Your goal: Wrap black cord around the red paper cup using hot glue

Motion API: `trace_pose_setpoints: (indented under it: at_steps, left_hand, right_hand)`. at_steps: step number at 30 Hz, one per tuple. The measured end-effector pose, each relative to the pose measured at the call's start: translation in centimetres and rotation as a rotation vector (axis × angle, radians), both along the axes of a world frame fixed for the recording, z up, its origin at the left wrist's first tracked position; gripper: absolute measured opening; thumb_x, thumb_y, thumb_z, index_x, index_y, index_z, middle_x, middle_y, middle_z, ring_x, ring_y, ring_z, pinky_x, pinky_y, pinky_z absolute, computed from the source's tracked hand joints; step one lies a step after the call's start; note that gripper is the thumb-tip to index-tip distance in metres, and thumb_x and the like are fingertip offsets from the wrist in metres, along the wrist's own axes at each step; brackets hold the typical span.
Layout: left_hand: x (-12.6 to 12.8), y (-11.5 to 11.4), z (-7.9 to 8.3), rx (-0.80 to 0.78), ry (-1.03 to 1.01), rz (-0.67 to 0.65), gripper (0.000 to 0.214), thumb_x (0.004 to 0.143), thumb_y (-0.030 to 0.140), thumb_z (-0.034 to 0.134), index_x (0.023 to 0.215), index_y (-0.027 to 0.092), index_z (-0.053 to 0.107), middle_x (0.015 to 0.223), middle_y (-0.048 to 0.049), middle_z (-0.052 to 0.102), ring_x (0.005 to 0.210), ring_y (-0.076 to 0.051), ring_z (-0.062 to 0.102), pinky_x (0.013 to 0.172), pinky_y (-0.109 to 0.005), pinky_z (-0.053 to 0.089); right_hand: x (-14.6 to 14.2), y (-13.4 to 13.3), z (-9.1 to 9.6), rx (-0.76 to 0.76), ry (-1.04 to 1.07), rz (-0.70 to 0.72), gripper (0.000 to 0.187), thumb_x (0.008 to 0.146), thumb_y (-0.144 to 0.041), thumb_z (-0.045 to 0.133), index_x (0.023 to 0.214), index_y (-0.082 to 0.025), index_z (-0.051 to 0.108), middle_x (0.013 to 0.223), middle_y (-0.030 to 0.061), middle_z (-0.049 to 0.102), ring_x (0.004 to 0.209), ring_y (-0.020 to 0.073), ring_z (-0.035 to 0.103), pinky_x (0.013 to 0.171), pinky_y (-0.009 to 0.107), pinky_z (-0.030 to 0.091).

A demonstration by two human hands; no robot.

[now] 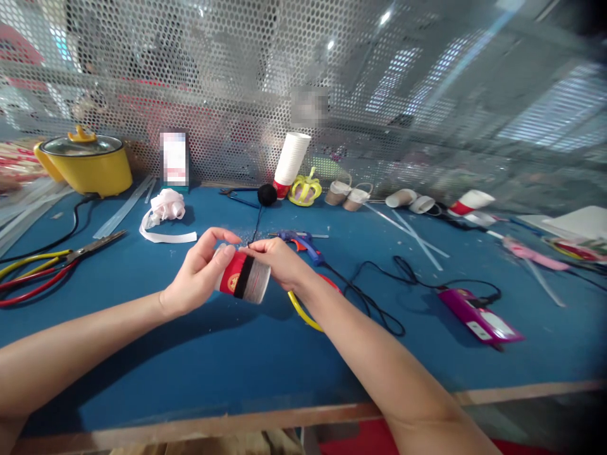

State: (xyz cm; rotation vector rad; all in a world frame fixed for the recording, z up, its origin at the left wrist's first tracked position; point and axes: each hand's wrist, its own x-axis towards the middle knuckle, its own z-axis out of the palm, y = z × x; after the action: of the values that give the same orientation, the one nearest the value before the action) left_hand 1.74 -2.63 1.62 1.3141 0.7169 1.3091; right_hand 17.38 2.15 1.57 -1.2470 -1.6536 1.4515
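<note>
My left hand (pixel 196 272) is closed round a red and white paper cup (pixel 243 278) held on its side above the blue table (pixel 190 354). A band of black yarn is wrapped round the cup's middle. My right hand (pixel 277 258) pinches the black yarn strand at the cup's top edge. The strand runs back across the table to a black yarn ball (pixel 267 194).
A blue glue gun (pixel 303 243) and a yellow-handled tool lie just behind my right hand. Red and yellow pliers (pixel 42 268) lie left, white ribbon (pixel 164 215) and a yellow pot (pixel 85 164) behind. Stacked cups (pixel 290 161), a purple device (pixel 478 316) and cables sit right.
</note>
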Motion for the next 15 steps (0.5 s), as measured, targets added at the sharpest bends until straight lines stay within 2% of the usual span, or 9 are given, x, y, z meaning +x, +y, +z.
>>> trace_pose_setpoints:
  at_steps: [6, 11, 13, 15]
  left_hand:
    - [-0.4, 0.0, -0.4, 0.155, 0.177, 0.024, 0.020, 0.085, 0.036, 0.047, 0.095, 0.019, 0.047, 0.056, 0.0052, 0.045, 0.046, -0.007, 0.038, 0.044, -0.017, 0.033]
    - [-0.8, 1.2, -0.8, 0.236, 0.299, 0.067, 0.024, 0.088, 0.035, 0.041, 0.104, 0.017, 0.044, 0.064, 0.0031, 0.050, 0.052, -0.008, 0.043, 0.050, -0.019, 0.037]
    - [-1.0, 1.8, -1.0, 0.252, 0.368, 0.073, 0.027, 0.088, 0.034, 0.040, 0.108, 0.017, 0.044, 0.069, 0.0018, 0.053, 0.057, -0.008, 0.046, 0.055, -0.020, 0.040]
    - [-1.1, 2.2, -1.1, 0.235, 0.409, 0.037, 0.031, 0.087, 0.034, 0.041, 0.113, 0.017, 0.043, 0.075, 0.0003, 0.055, 0.062, -0.009, 0.048, 0.060, -0.022, 0.042]
  right_hand:
    - [0.1, 0.0, 0.2, -0.023, 0.000, 0.010, 0.043, 0.063, -0.056, 0.062, 0.066, -0.013, 0.061, 0.052, -0.0024, 0.054, 0.044, 0.0074, 0.044, 0.043, 0.020, 0.033]
    - [1.0, 0.4, 1.5, -0.185, 0.098, 0.073, 0.060, 0.077, -0.066, 0.035, 0.074, -0.014, 0.065, 0.063, 0.0045, 0.063, 0.056, 0.0118, 0.057, 0.054, 0.023, 0.046]
    - [1.6, 0.4, 2.0, -0.199, 0.075, 0.139, 0.058, 0.076, -0.065, 0.039, 0.084, -0.014, 0.065, 0.070, 0.0062, 0.065, 0.061, 0.0135, 0.059, 0.057, 0.026, 0.049]
    - [2.2, 0.2, 2.1, -0.124, 0.043, 0.184, 0.052, 0.071, -0.059, 0.055, 0.098, -0.015, 0.062, 0.085, 0.0078, 0.067, 0.072, 0.0157, 0.061, 0.064, 0.029, 0.051]
